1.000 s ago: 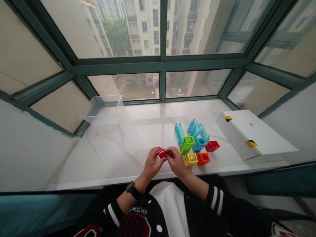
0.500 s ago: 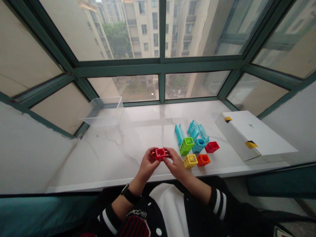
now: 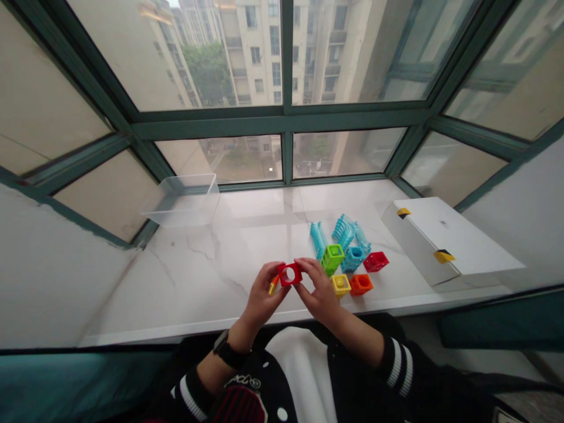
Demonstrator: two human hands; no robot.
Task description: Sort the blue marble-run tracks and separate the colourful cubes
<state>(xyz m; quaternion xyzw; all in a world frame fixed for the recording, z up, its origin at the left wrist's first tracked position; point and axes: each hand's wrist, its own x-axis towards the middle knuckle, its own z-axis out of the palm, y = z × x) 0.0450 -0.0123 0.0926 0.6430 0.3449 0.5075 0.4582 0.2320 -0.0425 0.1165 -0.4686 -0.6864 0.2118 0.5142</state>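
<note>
A small red hollow toy block [image 3: 289, 274] with a round hole is pinched between my left hand [image 3: 261, 297] and my right hand [image 3: 319, 290], just above the white marble sill [image 3: 198, 276]. Beside my left fingers a small yellow and orange piece [image 3: 273, 285] peeks out. Right of my hands lie a green block [image 3: 332, 258], a yellow block [image 3: 341, 284], an orange block [image 3: 361, 284], a blue block [image 3: 353, 258], another red block [image 3: 376, 261] and light blue ribbed track pieces [image 3: 341, 232].
A clear plastic tub [image 3: 183, 200] stands at the sill's back left. A white cardboard box [image 3: 445, 241] with yellow tape lies at the right. Green window frames close in the back and sides.
The red block has turned in my fingers, so its round hole now faces me. My hands stay in about the same place above the sill.
</note>
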